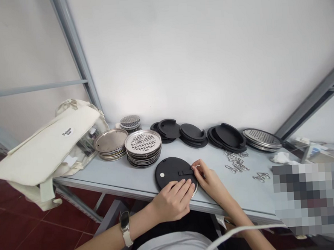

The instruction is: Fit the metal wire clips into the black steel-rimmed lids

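A black round disc (pixel 171 165) with a pale round dot and a slot lies near the table's front edge; a thin metal rim shows under its right side. My left hand (pixel 174 200) rests flat across its near part, fingers stretched out. At the disc's right edge, by the slot, my right hand (pixel 206 177) pinches with thumb and forefinger; what lies between the fingertips is too small to make out. To the right are loose bent metal wire clips (pixel 237 161), with a smaller group of clips (pixel 261 177) nearer me.
Behind the disc stand a stack of metal grater plates (pixel 144 143), a stack of plain metal plates (pixel 111 140) and several black round holders (pixel 192 133). More grater plates (pixel 262 138) lie at right. A cream bag (pixel 49 143) overhangs the left edge; a white cable (pixel 232 232) crosses in front.
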Demonstrator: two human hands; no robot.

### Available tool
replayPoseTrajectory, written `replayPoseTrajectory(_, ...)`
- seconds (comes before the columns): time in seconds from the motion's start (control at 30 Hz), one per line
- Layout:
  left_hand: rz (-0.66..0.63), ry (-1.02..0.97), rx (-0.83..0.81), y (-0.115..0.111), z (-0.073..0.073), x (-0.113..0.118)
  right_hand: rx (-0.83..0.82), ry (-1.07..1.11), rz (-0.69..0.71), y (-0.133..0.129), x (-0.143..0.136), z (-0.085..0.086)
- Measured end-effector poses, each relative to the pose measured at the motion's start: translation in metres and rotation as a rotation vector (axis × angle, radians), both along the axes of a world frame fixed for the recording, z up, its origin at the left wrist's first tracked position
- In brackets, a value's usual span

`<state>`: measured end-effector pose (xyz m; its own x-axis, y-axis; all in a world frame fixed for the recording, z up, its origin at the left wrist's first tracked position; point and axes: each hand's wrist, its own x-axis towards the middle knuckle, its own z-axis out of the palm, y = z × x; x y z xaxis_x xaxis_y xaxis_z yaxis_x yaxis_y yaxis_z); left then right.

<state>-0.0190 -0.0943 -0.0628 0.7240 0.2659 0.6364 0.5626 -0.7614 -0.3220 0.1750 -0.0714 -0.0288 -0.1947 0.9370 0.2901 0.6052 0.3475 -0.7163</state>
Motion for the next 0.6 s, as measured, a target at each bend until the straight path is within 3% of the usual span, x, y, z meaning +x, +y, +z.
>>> replayPoseTrajectory(0.6, -0.002, 0.001, -0.007, -0.0001, 0.0012, 0.0, 0.015, -0.037, 0.001, 0.0002, 0.0001, -0.0006)
